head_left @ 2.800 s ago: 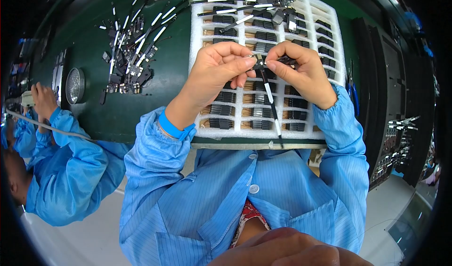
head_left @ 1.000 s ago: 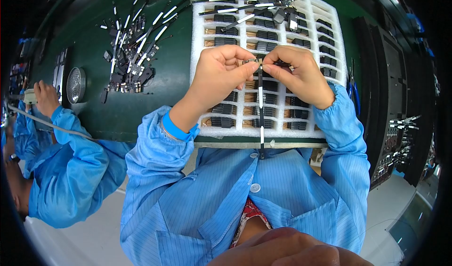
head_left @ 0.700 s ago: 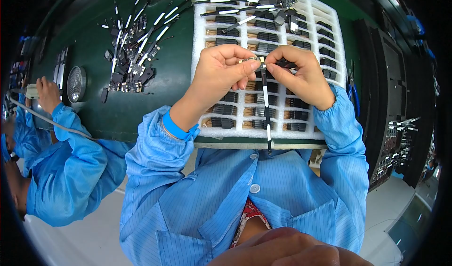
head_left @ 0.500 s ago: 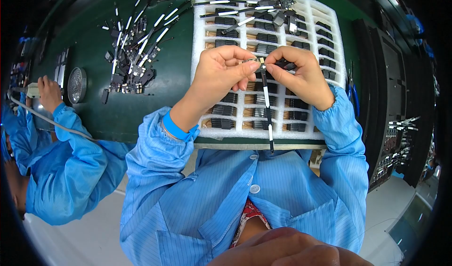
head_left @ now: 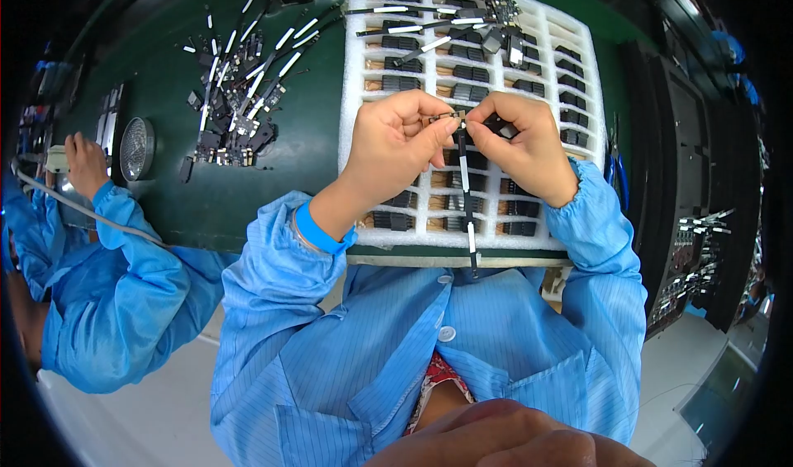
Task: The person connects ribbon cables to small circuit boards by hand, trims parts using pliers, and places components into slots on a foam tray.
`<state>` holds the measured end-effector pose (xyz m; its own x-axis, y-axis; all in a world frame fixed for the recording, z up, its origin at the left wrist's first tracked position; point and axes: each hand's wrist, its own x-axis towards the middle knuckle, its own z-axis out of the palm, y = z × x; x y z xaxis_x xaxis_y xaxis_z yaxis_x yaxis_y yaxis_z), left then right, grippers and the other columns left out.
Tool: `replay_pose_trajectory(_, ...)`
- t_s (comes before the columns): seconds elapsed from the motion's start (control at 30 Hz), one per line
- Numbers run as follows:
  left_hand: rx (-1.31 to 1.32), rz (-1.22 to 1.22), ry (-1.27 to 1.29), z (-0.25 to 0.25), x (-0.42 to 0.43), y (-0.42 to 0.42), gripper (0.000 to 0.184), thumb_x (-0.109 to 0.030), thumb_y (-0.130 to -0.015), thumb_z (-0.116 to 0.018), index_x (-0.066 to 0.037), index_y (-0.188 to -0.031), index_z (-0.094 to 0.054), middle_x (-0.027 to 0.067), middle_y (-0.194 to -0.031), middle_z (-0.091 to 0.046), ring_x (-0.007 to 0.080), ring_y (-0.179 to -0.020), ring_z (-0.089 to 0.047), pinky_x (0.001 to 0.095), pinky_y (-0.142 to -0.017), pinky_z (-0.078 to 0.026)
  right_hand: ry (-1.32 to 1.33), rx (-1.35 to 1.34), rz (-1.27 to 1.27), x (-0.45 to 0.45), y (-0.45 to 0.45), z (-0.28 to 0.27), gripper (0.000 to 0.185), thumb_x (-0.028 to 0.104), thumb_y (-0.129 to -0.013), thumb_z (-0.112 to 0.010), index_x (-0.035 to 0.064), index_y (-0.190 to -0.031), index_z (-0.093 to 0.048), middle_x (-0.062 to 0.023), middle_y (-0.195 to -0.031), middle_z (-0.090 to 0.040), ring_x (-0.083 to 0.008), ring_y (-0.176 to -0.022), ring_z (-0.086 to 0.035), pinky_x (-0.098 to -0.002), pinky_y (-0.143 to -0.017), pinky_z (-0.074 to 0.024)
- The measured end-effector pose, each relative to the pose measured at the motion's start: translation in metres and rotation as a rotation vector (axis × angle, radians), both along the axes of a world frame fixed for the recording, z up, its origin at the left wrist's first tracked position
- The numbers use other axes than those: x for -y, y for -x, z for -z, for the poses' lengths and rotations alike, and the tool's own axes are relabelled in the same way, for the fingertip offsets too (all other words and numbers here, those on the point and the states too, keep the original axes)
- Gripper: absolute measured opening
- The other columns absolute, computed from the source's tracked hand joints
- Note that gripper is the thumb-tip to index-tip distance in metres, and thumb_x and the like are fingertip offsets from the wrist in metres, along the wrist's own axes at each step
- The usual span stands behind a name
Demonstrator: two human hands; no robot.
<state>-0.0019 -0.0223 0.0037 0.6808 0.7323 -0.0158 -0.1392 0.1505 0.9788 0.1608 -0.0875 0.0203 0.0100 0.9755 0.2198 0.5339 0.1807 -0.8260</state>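
Note:
Both of my hands meet over the white foam tray [head_left: 353, 79]. Thumb and fingers of my left hand [head_left: 396, 145] are closed on the edge of a small circuit board with a flex cable [head_left: 467, 199]. My right hand [head_left: 529, 141] pinches the other side of the same board, with a dark block showing by its fingers. The black-and-white cable hangs down toward my coat. Fingertips hide most of the board. Rows of small black parts [head_left: 471, 93] sit in the tray's slots below and around my hands.
Several similar boards with cables [head_left: 502, 9] lie across the tray's far end. A tangled pile of them [head_left: 235, 112] is on the green table [head_left: 289, 194]. Left are a round metal dish [head_left: 137, 149] and a co-worker's hand [head_left: 87, 165]; right, blue-handled pliers [head_left: 619, 174] and black racks [head_left: 686, 170].
My hands and the board have shifted slightly down in view, toward me. The tray also sits a little lower. Both hands keep their pinch on the board.

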Motion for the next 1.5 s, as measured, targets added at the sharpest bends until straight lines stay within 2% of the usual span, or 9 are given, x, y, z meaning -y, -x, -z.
replay_pose_trajectory(0.33,0.205,0.034,0.17,-0.01,-0.005,0.004,0.027,-0.007,-0.08,-0.056,0.003,-0.105,-0.047,0.0125,-0.074,-0.059,0.0099,-0.05,-0.054,0.0169,-0.04,-0.041,0.461,-0.404,-0.283,-0.028,-0.019,-0.042,0.013,0.012,-0.08,-0.056,-0.0001,-0.078,-0.06,-0.003,-0.066,-0.058,-0.008,-0.062,-0.052,-0.0215,-0.059,-0.0422)
replay_pose_trajectory(0.5,0.328,-0.131,0.195,-0.008,-0.009,0.007,0.029,-0.011,-0.083,-0.05,0.002,-0.109,-0.043,0.0126,-0.078,-0.058,0.0116,-0.055,-0.054,0.0204,-0.046,-0.043,0.07,-0.112,-0.017,-0.117,-0.078,-0.099,0.02,0.022,-0.081,-0.056,0.0038,-0.087,-0.06,0.001,-0.072,-0.056,-0.0078,-0.07,-0.054,-0.0218,-0.065,-0.0426)
replay_pose_trajectory(0.67,0.286,-0.073,0.141,-0.005,-0.007,0.007,0.026,-0.011,-0.082,-0.053,0.003,-0.103,-0.046,0.0124,-0.077,-0.058,0.012,-0.055,-0.054,0.0201,-0.046,-0.043,-0.891,0.343,0.337,-0.223,-0.094,-0.12,0.009,0.006,-0.074,-0.059,-0.0014,-0.078,-0.062,-0.0029,-0.065,-0.06,-0.0116,-0.06,-0.054,-0.023,-0.053,-0.0412)
replay_pose_trajectory(0.73,0.303,-0.066,0.143,-0.005,-0.006,0.008,0.025,-0.009,-0.082,-0.053,0.004,-0.103,-0.047,0.0126,-0.077,-0.058,0.0116,-0.057,-0.054,0.02,-0.047,-0.043,-0.994,0.586,0.327,-0.26,-0.107,-0.098,0.013,0.003,-0.072,-0.059,-0.0005,-0.084,-0.062,-0.0082,-0.078,-0.061,-0.0164,-0.065,-0.058,-0.0259,-0.056,-0.0444)
replay_pose_trajectory(0.8,0.304,-0.056,0.149,-0.005,-0.005,0.009,0.023,-0.007,-0.082,-0.052,0.004,-0.101,-0.048,0.0117,-0.076,-0.058,0.0103,-0.058,-0.054,0.0192,-0.048,-0.043,-0.774,0.675,0.324,-0.298,-0.127,-0.041,0.015,0.016,-0.077,-0.058,0.0089,-0.089,-0.063,-0.0059,-0.086,-0.062,-0.0191,-0.078,-0.06,-0.0259,-0.066,-0.0465)
replay_pose_trajectory(0.93,0.284,-0.027,0.16,-0.005,-0.005,0.011,0.019,-0.008,-0.082,-0.053,0.003,-0.098,-0.051,0.0092,-0.076,-0.058,0.0073,-0.059,-0.053,0.0177,-0.049,-0.043,-0.74,0.966,-0.113,-0.291,-0.105,0.01,0.015,0.009,-0.071,-0.058,0.0088,-0.086,-0.064,-0.0075,-0.085,-0.061,-0.0253,-0.077,-0.058,-0.0312,-0.067,-0.048)
replay_pose_trajectory(1.1,0.251,0.039,0.147,-0.008,0.0,0.01,0.018,-0.008,-0.082,-0.053,0.003,-0.097,-0.051,0.0084,-0.074,-0.059,0.007,-0.059,-0.054,0.0171,-0.05,-0.043,-0.353,0.785,-0.229,-0.266,-0.108,0.008,0.032,0.005,-0.071,-0.057,0.0082,-0.103,-0.057,-0.0142,-0.093,-0.06,-0.0306,-0.083,-0.057,-0.0352,-0.076,-0.0456)
replay_pose_trajectory(1.2,0.251,0.048,0.131,-0.005,0.001,0.01,0.018,-0.007,-0.082,-0.053,0.002,-0.097,-0.052,0.0085,-0.075,-0.059,0.0071,-0.059,-0.053,0.0169,-0.051,-0.043,-0.14,0.646,-0.166,-0.244,-0.12,-0.021,0.025,0.004,-0.074,-0.057,0.0022,-0.099,-0.058,-0.012,-0.096,-0.059,-0.021,-0.088,-0.057,-0.0303,-0.077,-0.0441)
replay_pose_trajectory(1.5,0.206,0.05,0.121,-0.002,0.001,0.006,0.018,-0.007,-0.082,-0.052,0.002,-0.098,-0.052,0.0083,-0.074,-0.059,0.0074,-0.058,-0.053,0.0175,-0.05,-0.042,0.007,0.771,-0.351,-0.123,-0.117,-0.039,0.02,0.002,-0.064,-0.064,-0.001,-0.083,-0.06,-0.0126,-0.085,-0.057,-0.0275,-0.081,-0.055,-0.0331,-0.073,-0.0443)
